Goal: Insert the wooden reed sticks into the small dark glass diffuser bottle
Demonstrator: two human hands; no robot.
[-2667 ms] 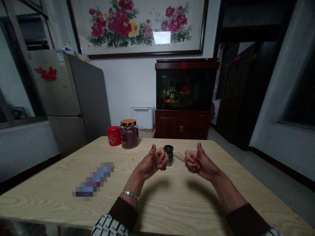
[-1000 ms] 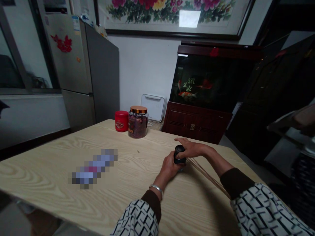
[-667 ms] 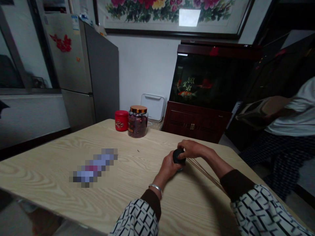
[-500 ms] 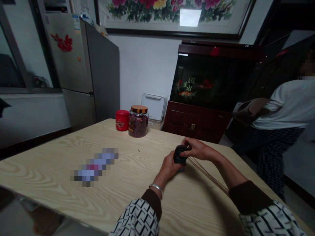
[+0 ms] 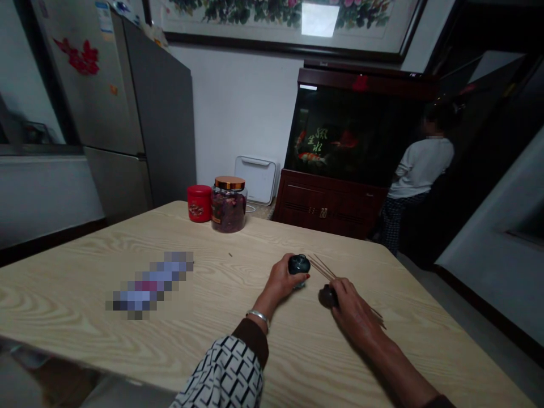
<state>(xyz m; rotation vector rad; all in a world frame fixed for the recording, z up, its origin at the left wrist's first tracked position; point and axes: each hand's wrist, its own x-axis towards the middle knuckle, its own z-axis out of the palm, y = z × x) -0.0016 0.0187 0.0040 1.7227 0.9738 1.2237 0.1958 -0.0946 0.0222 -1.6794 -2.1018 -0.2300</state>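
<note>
My left hand is wrapped round a small dark teal pot with a rounded rim, upright at the table's right half. My right hand is to the right of it and lower, its fingers closed on a dark brown, round lid-like piece at the table surface. Several thin brown sticks, like incense sticks, run beneath or through my right hand and come out again past its wrist. Whether the fingers also grip the sticks cannot be made out.
A light wooden table bears a blurred flat item on the left. At its far edge stand a red canister and a jar with a copper-coloured lid. Beyond are a fridge, a fish tank and a person.
My hands have parted: the right has come away from the pot, down and right, with the dark round piece. The person at the right has walked farther off. The view has shifted slightly.
</note>
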